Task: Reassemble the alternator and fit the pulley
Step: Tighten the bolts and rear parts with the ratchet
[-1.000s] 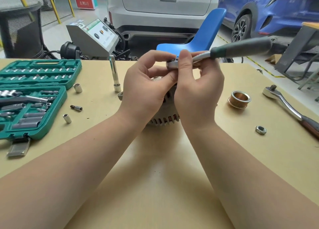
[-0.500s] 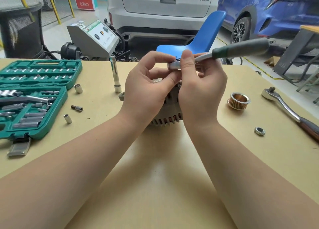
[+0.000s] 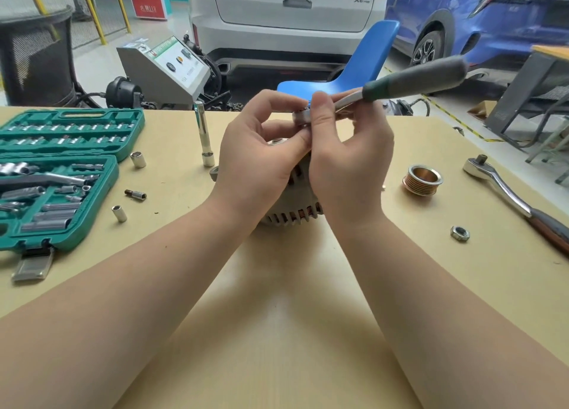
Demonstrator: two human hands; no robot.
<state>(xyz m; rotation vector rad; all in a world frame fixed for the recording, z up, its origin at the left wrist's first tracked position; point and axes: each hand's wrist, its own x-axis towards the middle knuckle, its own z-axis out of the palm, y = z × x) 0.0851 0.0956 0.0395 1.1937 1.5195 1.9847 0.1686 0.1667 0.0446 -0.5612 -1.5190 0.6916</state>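
The grey finned alternator (image 3: 292, 216) stands on the table at centre, mostly hidden behind both hands. My right hand (image 3: 348, 162) grips a small ratchet (image 3: 412, 80) by its neck; its grey-green handle sticks out to the upper right and its head sits above the alternator. My left hand (image 3: 261, 159) pinches the ratchet head with thumb and fingertips. The copper-coloured ribbed pulley (image 3: 421, 179) lies on the table to the right. A hex nut (image 3: 460, 233) lies nearer the front right.
An open green socket case (image 3: 58, 174) fills the left of the table (image 3: 277, 331). Loose sockets (image 3: 138, 159), a bit (image 3: 135, 194) and an upright extension bar (image 3: 203, 134) stand beside it. A larger ratchet (image 3: 517, 202) lies at the right edge. A blue chair (image 3: 363, 66) stands beyond.
Both hands have lifted slightly with the ratchet head, and the handle has tilted a little higher. The alternator, pulley and nut have stayed in place.
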